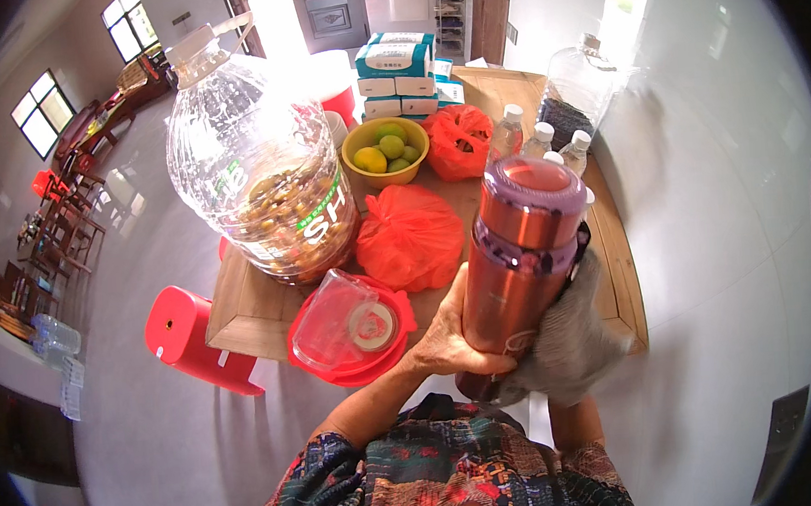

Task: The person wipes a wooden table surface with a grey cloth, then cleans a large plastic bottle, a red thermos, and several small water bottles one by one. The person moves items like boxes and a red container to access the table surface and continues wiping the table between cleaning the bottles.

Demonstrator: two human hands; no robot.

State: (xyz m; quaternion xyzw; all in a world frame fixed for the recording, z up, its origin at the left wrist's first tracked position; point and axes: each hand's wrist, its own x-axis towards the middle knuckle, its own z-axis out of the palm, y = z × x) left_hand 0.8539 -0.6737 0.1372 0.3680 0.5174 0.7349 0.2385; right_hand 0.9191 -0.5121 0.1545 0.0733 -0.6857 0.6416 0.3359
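Observation:
A copper-red thermos flask (505, 288) with a shiny lid stands tilted in front of me, above the table's near edge. My left hand (458, 332) is closed around its lower left side, thumb across the front. Against the flask's right side lies a grey cloth (576, 340). My right hand (572, 409) is behind and inside the cloth, so its fingers are hidden; only the wrist shows. To the left of the flask, a knotted red plastic bag (411, 238) rests on the wooden table (249, 306).
A big clear jug (259, 169) of brownish fruit stands at the left. Near it sit a red basin (367, 373) with a clear plastic lid and tape roll, and a yellow bowl (357, 167) of citrus. Bottles (540, 138), tissue packs (394, 61) and a red stool (200, 338) surround these.

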